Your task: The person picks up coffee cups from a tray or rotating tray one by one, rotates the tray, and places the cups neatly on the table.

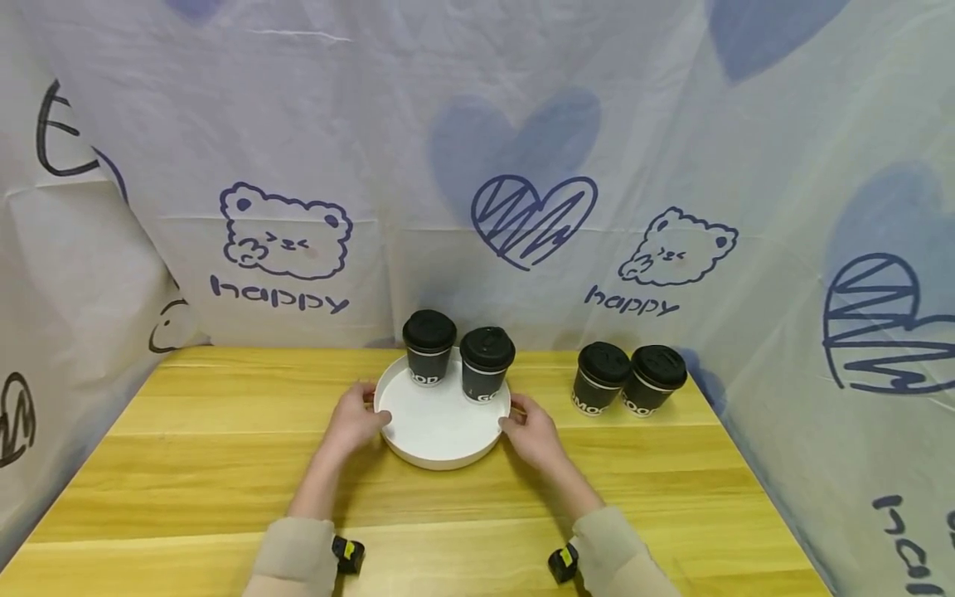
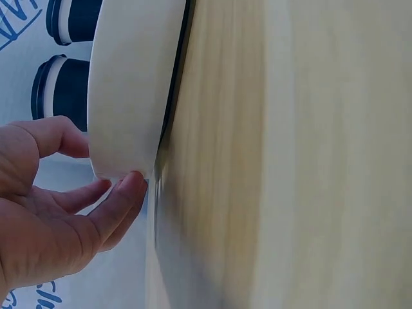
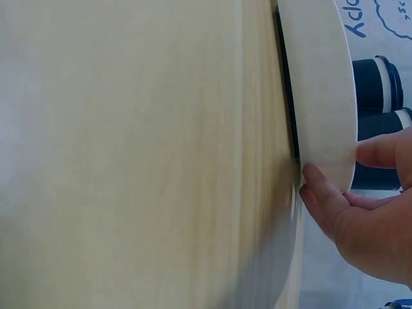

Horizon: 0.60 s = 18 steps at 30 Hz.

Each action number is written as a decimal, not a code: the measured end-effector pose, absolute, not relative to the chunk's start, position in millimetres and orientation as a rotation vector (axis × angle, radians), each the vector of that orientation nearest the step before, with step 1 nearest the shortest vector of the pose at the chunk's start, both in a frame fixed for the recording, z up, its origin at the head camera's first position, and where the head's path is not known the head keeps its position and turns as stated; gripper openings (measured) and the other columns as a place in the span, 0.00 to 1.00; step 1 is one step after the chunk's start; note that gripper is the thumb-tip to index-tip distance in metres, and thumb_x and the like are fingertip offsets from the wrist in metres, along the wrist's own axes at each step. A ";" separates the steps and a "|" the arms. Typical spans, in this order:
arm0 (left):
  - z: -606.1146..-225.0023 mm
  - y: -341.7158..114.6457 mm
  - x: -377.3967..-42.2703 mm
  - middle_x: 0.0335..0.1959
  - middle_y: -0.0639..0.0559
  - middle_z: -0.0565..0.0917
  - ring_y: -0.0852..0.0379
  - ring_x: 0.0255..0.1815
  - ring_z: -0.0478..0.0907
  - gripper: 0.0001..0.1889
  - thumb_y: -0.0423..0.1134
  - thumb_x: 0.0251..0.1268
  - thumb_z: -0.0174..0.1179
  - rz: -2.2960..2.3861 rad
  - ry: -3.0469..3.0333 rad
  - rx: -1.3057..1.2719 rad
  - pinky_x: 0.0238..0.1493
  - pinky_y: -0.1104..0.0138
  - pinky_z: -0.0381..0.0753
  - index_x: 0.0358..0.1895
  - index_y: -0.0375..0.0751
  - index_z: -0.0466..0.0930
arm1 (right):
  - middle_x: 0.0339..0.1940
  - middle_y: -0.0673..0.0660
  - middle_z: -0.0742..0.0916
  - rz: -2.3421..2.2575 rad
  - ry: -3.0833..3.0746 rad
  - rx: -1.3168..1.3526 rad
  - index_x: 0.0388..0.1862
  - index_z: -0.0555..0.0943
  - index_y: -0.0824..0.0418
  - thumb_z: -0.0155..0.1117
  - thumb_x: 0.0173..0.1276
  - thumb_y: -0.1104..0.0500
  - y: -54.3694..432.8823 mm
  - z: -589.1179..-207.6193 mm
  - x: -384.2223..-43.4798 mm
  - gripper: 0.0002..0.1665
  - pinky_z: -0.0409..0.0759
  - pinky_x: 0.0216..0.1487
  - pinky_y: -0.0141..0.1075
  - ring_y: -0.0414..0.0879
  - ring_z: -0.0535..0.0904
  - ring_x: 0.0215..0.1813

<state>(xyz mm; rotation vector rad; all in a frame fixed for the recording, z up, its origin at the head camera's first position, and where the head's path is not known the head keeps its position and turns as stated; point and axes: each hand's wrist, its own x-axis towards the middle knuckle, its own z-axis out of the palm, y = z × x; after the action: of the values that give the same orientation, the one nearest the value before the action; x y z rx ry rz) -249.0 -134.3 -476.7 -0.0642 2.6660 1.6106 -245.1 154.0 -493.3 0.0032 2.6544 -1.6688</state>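
L hand (image 1: 358,420) & R hand (image 1: 533,433) both gripping tray (image 1: 440,433), nr table's (image 1: 224,473) back edge!
Risk: 2 cups (image 1: 487,369) sit at tray's rear, so uneven lift or jerk cd topple 'em.

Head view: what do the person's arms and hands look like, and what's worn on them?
The left hand and right hand are ungloved. The left sleeve and right sleeve are pale beige, ending on the forearms. By each cuff is a small black device with a yellow mark.
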 end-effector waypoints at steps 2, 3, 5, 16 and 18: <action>-476.2 -133.2 -248.2 0.60 0.23 0.75 0.33 0.58 0.76 0.33 0.25 0.57 0.61 1.604 2.676 -0.063 0.64 0.46 0.78 0.67 0.15 0.65 | 0.67 0.75 0.79 -1.670 2.647 0.013 0.72 0.69 0.77 0.61 0.73 0.67 154.0 -492.5 -241.5 0.31 0.82 0.64 0.49 0.65 0.80 0.66; -476.0 -132.8 -247.9 0.60 0.23 0.76 0.33 0.57 0.77 0.33 0.25 0.57 0.61 1.603 2.679 -0.064 0.63 0.47 0.78 0.67 0.15 0.65 | 0.67 0.75 0.79 -1.669 2.646 0.012 0.72 0.69 0.77 0.61 0.72 0.67 154.1 -491.9 -240.0 0.31 0.82 0.64 0.49 0.65 0.80 0.66; -475.6 -132.8 -247.0 0.60 0.23 0.76 0.34 0.57 0.77 0.33 0.25 0.57 0.61 1.608 2.676 -0.067 0.62 0.47 0.79 0.68 0.15 0.65 | 0.67 0.75 0.79 -1.664 2.648 0.019 0.72 0.69 0.77 0.62 0.73 0.67 153.6 -491.5 -237.7 0.31 0.82 0.63 0.48 0.64 0.80 0.66; -477.7 -133.5 -249.6 0.62 0.22 0.74 0.33 0.58 0.78 0.33 0.25 0.58 0.59 1.608 2.665 -0.069 0.60 0.49 0.82 0.68 0.15 0.64 | 0.69 0.71 0.79 -1.738 2.649 0.026 0.72 0.70 0.76 0.57 0.74 0.68 157.7 -493.6 -242.3 0.29 0.83 0.61 0.46 0.63 0.79 0.66; -477.9 -134.6 -251.7 0.62 0.22 0.74 0.33 0.58 0.78 0.33 0.25 0.58 0.59 1.601 2.665 -0.062 0.60 0.49 0.82 0.68 0.15 0.64 | 0.70 0.70 0.79 -1.755 2.648 0.027 0.72 0.70 0.76 0.56 0.74 0.68 159.1 -493.5 -244.7 0.29 0.83 0.59 0.45 0.63 0.80 0.66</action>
<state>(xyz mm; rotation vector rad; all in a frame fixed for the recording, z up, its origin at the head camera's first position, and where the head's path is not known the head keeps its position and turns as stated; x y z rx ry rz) -251.7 -134.6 -477.9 -0.0615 2.6655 1.6010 -244.7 159.1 -493.5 0.0269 2.6481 -1.7550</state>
